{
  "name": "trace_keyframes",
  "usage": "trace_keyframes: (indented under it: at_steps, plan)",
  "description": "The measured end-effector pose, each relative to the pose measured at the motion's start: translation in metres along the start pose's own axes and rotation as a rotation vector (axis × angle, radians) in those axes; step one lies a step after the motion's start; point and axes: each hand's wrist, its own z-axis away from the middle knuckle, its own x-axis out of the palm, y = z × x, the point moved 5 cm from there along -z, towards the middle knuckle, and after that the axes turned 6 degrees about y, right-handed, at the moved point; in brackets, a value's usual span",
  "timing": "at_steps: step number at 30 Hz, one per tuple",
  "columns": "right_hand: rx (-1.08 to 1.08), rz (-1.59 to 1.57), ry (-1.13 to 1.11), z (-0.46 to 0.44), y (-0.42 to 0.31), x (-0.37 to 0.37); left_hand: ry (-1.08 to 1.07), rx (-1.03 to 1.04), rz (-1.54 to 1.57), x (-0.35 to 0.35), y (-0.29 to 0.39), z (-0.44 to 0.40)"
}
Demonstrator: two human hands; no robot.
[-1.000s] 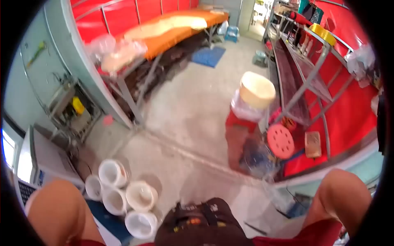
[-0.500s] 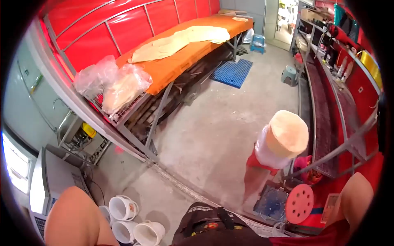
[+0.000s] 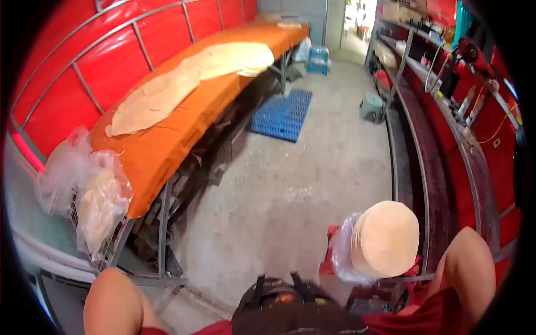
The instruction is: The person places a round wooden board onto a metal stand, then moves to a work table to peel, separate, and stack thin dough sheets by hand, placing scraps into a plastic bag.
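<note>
Both my arms are bent, with the left elbow (image 3: 114, 301) and the right elbow (image 3: 469, 265) pointing forward at the lower edge of the view; neither hand shows. Between them is the dark apron (image 3: 296, 307) on my body. Nearest to my right arm is a tall stack of thin, round, pale flatbreads (image 3: 386, 240), partly wrapped in a clear plastic bag (image 3: 346, 251). A red stand (image 3: 328, 262) shows under it. On the orange-covered table (image 3: 162, 159) at the left lie overlapping flatbreads (image 3: 167, 95) in a long row.
Clear plastic bags (image 3: 103, 206) with pale contents hang at the table's near end. On the floor are a blue plastic pallet (image 3: 282, 114), a grey-green stool (image 3: 372, 107) and a blue stool (image 3: 318, 58). Cluttered shelves (image 3: 424, 162) line the right wall; a doorway (image 3: 357, 22) stands behind.
My view has moved forward, so the table and the flatbread stack appear closer and lower. The white buckets and pink disc have left the view. Both arms stay bent.
</note>
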Motion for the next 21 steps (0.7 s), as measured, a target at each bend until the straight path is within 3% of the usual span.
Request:
trace_keyframes:
  at_steps: [6, 9, 11, 13, 14, 15, 16, 18, 19, 21]
  plan:
    - [-0.268, 0.240, 0.372, 0.013, 0.163, -0.048, 0.035, -0.020, -0.025, 0.111, -0.161, 0.007]
    - [-0.614, 0.263, 0.763, 0.041, 0.233, -0.081, 0.087, -0.164, -0.145, 0.153, -0.230, 0.028]
    - [-0.729, 0.293, 1.007, 0.053, 0.296, -0.093, 0.184, -0.322, -0.227, 0.162, -0.275, 0.053]
    - [0.011, 0.338, 0.526, 0.028, 0.399, -0.081, 0.288, -0.580, -0.260, 0.169, -0.322, 0.085]
    - [0.276, 0.307, 0.354, 0.025, 0.454, -0.065, 0.221, -0.772, -0.273, 0.175, -0.350, 0.104]
    - [0.535, 0.320, 0.159, 0.026, 0.509, -0.048, -0.005, -0.930, -0.327, 0.185, -0.381, 0.117]
    - [0.543, 0.462, -0.034, 0.023, 0.546, -0.030, -0.149, -1.021, -0.292, 0.192, -0.394, 0.137]
    - [0.482, 0.397, -0.484, 0.016, 0.627, 0.025, -0.165, -1.211, -0.245, 0.201, -0.425, 0.180]
    - [0.452, 0.382, -0.568, 0.014, 0.657, 0.057, -0.168, -1.301, -0.245, 0.204, -0.441, 0.198]
    - [0.471, 0.242, -0.735, 0.019, 0.714, 0.120, 0.049, -1.500, -0.164, 0.200, -0.477, 0.241]
